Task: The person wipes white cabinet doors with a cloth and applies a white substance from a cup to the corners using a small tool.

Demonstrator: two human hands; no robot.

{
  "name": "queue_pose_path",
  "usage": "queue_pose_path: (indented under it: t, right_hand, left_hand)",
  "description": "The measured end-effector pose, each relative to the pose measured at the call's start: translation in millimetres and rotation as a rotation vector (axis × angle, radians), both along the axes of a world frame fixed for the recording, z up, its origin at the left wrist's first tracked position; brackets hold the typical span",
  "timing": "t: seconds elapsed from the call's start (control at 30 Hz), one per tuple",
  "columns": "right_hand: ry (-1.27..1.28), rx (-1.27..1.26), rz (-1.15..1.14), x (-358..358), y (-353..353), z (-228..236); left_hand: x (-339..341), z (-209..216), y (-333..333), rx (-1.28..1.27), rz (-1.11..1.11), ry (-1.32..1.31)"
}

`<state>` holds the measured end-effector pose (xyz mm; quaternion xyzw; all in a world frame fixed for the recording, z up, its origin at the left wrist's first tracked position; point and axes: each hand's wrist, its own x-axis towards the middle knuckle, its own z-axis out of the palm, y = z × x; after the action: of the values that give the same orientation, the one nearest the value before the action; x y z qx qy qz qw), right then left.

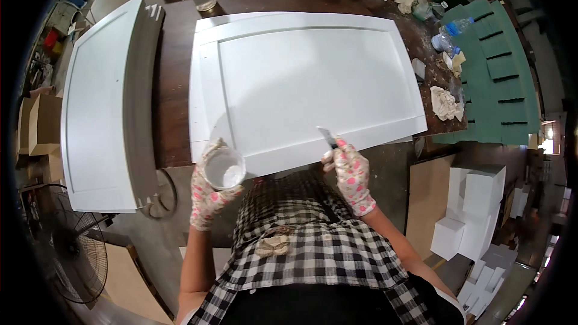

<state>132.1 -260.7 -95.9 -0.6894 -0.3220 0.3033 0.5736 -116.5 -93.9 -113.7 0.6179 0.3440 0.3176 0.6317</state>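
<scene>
Two gloved hands work at the near edge of the white door (307, 78): the left hand (209, 195) wraps round a light, bendy cup (223, 168), best held by its sides, the right hand (351, 174) pinches a thin scraper (328, 137).

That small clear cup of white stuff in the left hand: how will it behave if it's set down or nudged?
The clear cup looks thin-walled, so it probably flexes if squeezed. The left hand wraps it alone, suggesting it is light. It looks only part full of white filler, so a nudge might slide or tip it.
</scene>
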Motion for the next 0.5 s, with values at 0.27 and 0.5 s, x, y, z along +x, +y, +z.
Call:
queue_pose_path:
  t: [0.27, 0.5]
  right_hand:
    - [0.156, 0.04, -0.19, -3.5, -3.7, -18.6]
    - [0.236, 0.064, -0.12, -5.6, -1.0, -20.1]
  left_hand:
    - [-19.8, -2.3, -18.2, -0.305, -0.235, -0.172]
    - [-41.9, -18.3, -7.3, -0.227, 0.089, -0.215]
